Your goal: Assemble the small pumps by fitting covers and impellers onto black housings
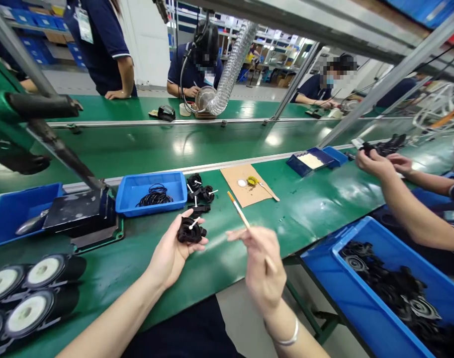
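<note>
Over the green bench, left hand (172, 248) cups black part (190, 232), white pin in it. Right hand (262, 266) pinches thin stick (238, 211), tip raised. Looks mid-application; next needs steady tip onto part.

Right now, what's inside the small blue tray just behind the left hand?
The small blue tray holds a loose bundle of thin black rings; the rest of its floor shows bare. Its near wall hides the front strip of the floor.
</note>
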Demonstrator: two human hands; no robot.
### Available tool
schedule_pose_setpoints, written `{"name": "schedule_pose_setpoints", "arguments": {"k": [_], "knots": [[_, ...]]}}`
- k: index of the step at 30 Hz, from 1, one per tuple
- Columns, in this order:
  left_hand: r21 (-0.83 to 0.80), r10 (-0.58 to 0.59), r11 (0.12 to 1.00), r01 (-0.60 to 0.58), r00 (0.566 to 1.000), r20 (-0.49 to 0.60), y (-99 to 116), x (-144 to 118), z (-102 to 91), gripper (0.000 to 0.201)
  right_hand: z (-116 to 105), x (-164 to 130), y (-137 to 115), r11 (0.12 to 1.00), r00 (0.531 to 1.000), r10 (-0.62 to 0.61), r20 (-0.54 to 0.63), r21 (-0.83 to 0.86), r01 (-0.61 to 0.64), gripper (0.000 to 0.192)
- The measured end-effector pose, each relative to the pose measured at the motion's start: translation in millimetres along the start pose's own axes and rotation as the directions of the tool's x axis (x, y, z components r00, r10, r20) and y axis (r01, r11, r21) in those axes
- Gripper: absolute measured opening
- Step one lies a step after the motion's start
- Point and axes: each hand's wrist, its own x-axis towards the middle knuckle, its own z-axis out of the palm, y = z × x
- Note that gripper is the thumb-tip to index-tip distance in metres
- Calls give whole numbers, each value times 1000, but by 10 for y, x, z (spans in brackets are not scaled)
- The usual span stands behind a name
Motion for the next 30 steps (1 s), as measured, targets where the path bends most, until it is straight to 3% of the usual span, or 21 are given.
{"name": "schedule_pose_setpoints", "arguments": {"k": [2, 6, 10, 20, 30], "knots": [[56, -6, 998, 4, 999, 44, 62, -56, -93, 53, -84, 156, -47, 999, 996, 32, -88, 14, -31, 34], [223, -62, 975, 20, 981, 183, 101, -167, -259, 49, -145, 359, 25, 978, 983, 168, -72, 139, -157, 22], [328, -106, 944, 27, 968, 227, 79, -202, -380, 43, -134, 412, 112, 947, 963, 243, -115, 243, -210, 10], [166, -202, 970, 179, 971, 130, 61, -237, -332, 39, -83, 519, 85, 936, 964, 267, -14, 244, -255, 27], [36, -375, 926, 375, 910, 179, 94, -241, -295, 38, -4, 549, 28, 936, 967, 152, 204, 284, -207, 15]]}}
